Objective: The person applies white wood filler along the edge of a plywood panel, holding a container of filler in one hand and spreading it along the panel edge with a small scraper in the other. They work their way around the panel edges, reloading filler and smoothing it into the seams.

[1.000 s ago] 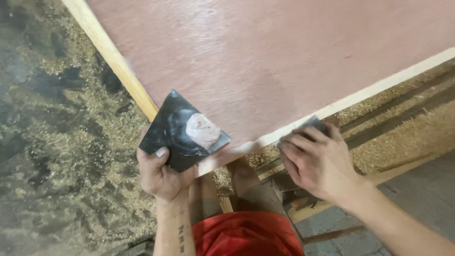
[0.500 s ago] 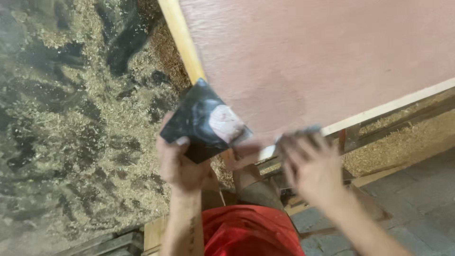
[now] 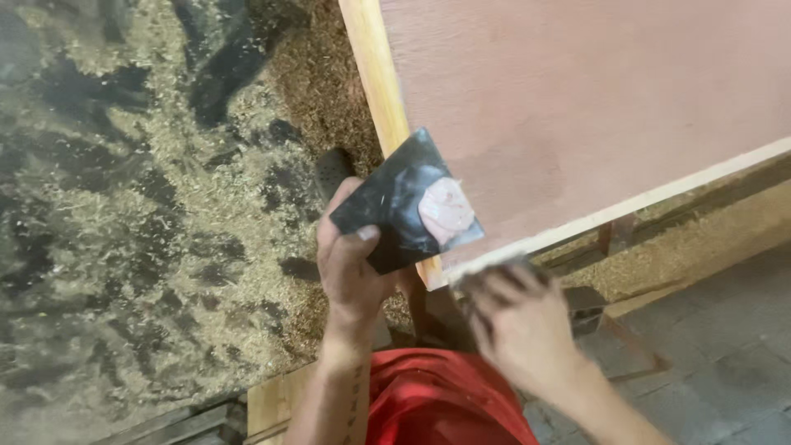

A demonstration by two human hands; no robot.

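Nearest, red clothing (image 3: 437, 404) fills the bottom edge between the forearms. Just above it, the left hand (image 3: 350, 264) grips a dark square plate (image 3: 404, 206) carrying a pale pink dab of paste (image 3: 446, 210), thumb pressed on its face, at the corner of the reddish plywood board (image 3: 577, 107). The right hand (image 3: 515, 321) is blurred at the board's pale near edge; whether its fingers clasp anything cannot be told. Sawdust (image 3: 148, 206) covers the floor to the left. Since the earlier frames, the plate has tilted flatter.
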